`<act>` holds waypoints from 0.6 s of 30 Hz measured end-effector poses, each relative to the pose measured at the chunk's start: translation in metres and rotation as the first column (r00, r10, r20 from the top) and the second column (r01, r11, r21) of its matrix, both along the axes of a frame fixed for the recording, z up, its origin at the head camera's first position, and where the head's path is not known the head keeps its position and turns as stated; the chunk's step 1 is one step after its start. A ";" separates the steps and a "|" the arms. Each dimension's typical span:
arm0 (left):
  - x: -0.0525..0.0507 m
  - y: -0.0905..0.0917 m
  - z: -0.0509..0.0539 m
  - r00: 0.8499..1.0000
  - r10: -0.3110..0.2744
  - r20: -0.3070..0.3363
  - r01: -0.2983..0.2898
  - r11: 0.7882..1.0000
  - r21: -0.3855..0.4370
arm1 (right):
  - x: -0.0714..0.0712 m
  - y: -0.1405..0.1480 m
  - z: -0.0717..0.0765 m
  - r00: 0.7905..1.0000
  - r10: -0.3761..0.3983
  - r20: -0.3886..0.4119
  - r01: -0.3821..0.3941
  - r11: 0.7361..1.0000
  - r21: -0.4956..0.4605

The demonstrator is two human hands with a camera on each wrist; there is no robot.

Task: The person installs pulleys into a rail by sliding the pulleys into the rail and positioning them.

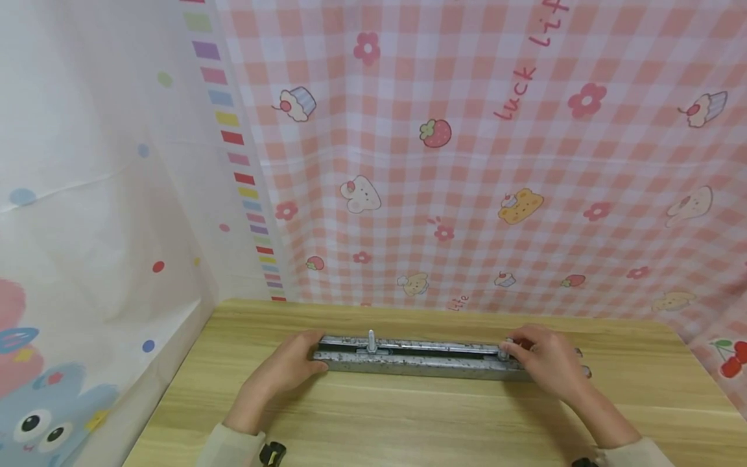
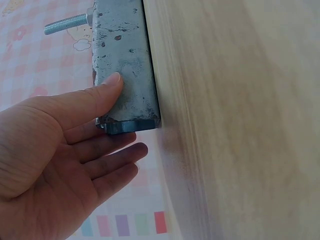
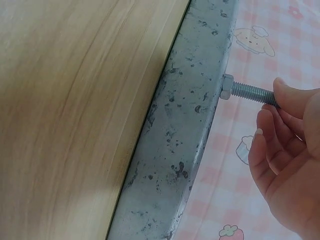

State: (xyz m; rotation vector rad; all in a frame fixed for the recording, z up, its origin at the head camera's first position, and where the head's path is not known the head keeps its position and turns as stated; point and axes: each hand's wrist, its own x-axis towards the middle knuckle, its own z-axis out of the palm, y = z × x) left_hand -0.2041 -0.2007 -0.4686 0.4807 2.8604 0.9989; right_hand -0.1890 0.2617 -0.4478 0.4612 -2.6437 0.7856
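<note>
A long grey steel channel [image 1: 432, 366], speckled with dark marks and slotted along its top, lies across the wooden table. My left hand [image 1: 290, 364] grips its left end, thumb on the near side [image 2: 111, 90] and fingers toward the far side. A threaded bolt [image 1: 371, 341] stands upright from the slot, to the right of that hand. Near the channel's right end, my right hand [image 1: 548, 360] pinches the tip of a second threaded bolt [image 3: 252, 93] between thumb and fingers. A hex nut [image 3: 226, 87] sits at this bolt's base, against the channel.
The wood-grain table [image 1: 408, 415] extends in front of the channel. Behind it hangs a pink checked cloth [image 1: 397, 162] with cartoon prints, and a white printed cloth [image 1: 105, 194] hangs at the left. Black straps [image 1: 272, 453] show at the wrists.
</note>
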 end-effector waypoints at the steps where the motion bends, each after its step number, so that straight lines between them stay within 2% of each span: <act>1: 0.000 0.000 0.000 1.000 -0.004 -0.003 0.004 1.000 0.001 | 0.000 0.000 0.000 1.000 0.000 0.012 0.000 1.000 0.000; 5: 0.001 -0.001 0.000 1.000 -0.013 -0.008 0.013 1.000 0.005 | 0.000 -0.003 0.002 0.999 0.007 0.045 -0.007 1.000 -0.007; 18: 0.000 0.000 0.000 1.000 -0.014 -0.007 0.015 1.000 0.010 | -0.002 -0.010 0.001 0.999 0.010 0.045 -0.009 1.000 -0.006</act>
